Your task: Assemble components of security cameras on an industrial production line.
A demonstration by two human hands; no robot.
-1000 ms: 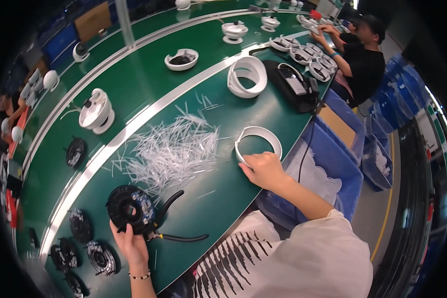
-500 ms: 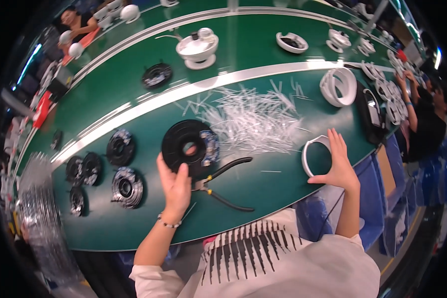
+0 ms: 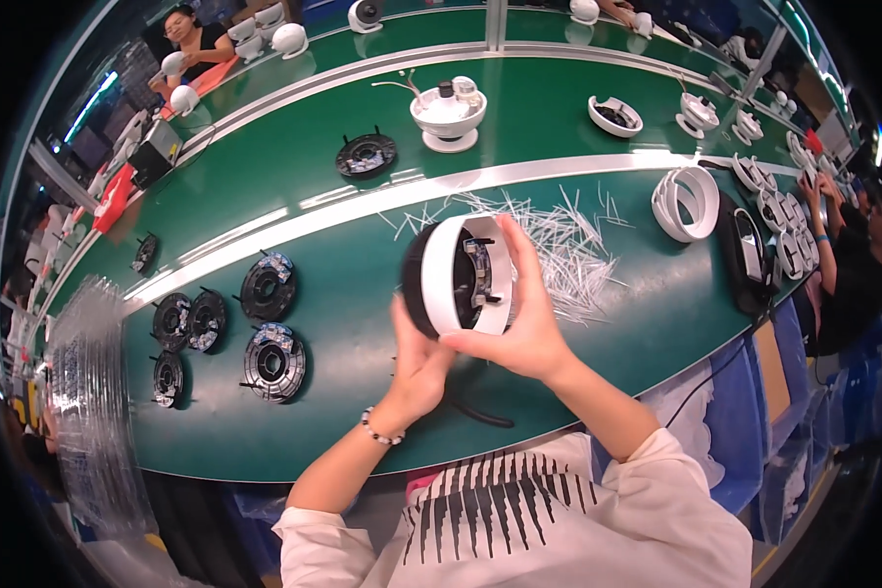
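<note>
Above the bench, a white ring (image 3: 443, 289) and a round black disc (image 3: 416, 284) are together, the ring standing in front of the disc. A strip of circuit board (image 3: 481, 269) shows through the ring's opening. My left hand (image 3: 419, 367) is closed on the black disc from below, with its fingertips hidden behind it. On the other side, my right hand (image 3: 531, 318) grips the white ring between thumb and fingers. Beneath my hands lie pliers, mostly covered, with one black handle (image 3: 482, 416) showing.
A pile of clear thin strips (image 3: 578, 260) lies behind my right hand. Several black discs with circuit boards (image 3: 274, 363) rest at left, beside clear plastic tubes (image 3: 93, 392). White rings (image 3: 686, 204) and a black case (image 3: 745, 257) are at right. White bowl-shaped housings (image 3: 448, 122) stand beyond the rail.
My right hand has brought the white ring left, up against the black disc. My left hand has moved right and turned the disc on edge. The pliers are now mostly hidden.
</note>
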